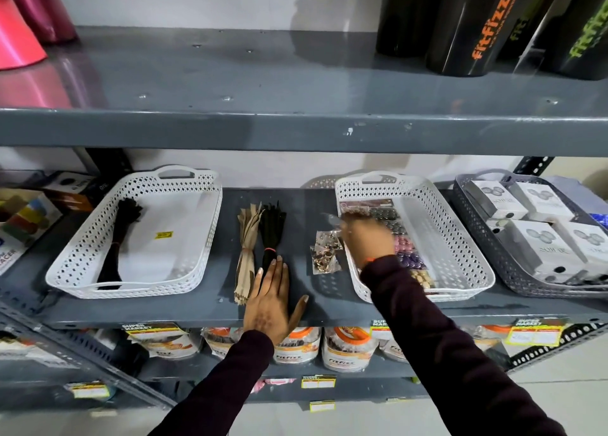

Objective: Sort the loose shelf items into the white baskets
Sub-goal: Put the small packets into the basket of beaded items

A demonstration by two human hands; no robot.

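On the grey shelf (312, 291), a beige zipper bundle (248, 238) and a black zipper bundle (273, 228) lie side by side between two white baskets. My left hand (269, 300) lies flat and open, its fingertips on the black bundle's lower end. The left white basket (210, 225) holds one black bundle (120, 238). Small clear packets of gold trinkets (324, 251) lie beside the right white basket (460, 244), which holds bead packs (408, 258). My right hand (365, 238) is blurred over that basket's left rim, fingers curled on a clear packet (330, 218).
A grey basket (473, 225) with white boxes (533, 248) stands at the far right. Coloured boxes (23, 218) sit at the far left. The upper shelf (296, 129) overhangs, with black bottles (473, 24) on it. Jars (348, 350) fill the shelf below.
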